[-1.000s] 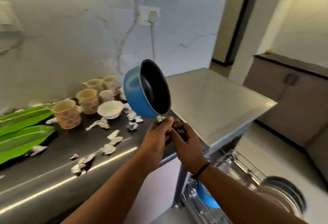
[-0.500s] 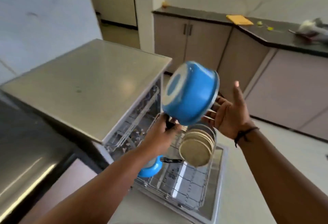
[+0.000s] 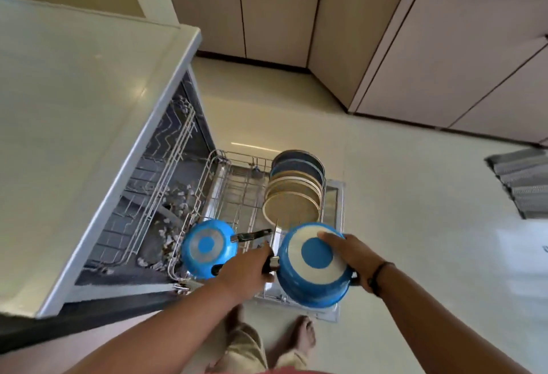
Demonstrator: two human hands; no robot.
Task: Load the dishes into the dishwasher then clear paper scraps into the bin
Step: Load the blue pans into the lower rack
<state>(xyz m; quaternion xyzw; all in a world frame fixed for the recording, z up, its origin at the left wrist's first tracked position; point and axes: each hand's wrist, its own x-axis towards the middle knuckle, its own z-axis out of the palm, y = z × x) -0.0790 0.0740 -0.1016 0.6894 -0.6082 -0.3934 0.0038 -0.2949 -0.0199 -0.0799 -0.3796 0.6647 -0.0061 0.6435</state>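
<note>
Blue pot, bottom up, is between both hands over the front of the pulled-out rack. The left hand is curled round the pot's dark handle; the right hand lies with fingers spread against the pot's base and far side. The pot looks not yet set down, though I cannot tell if its rim touches the wires. Just left of it, at the rack's front left corner, a smaller blue pan already lies upside down, and a row of plates stands on edge along the rack's right side. The middle of the rack is bare wire. So loading seems partly done. No paper scraps or bin show here, so that part likely remains.
</note>
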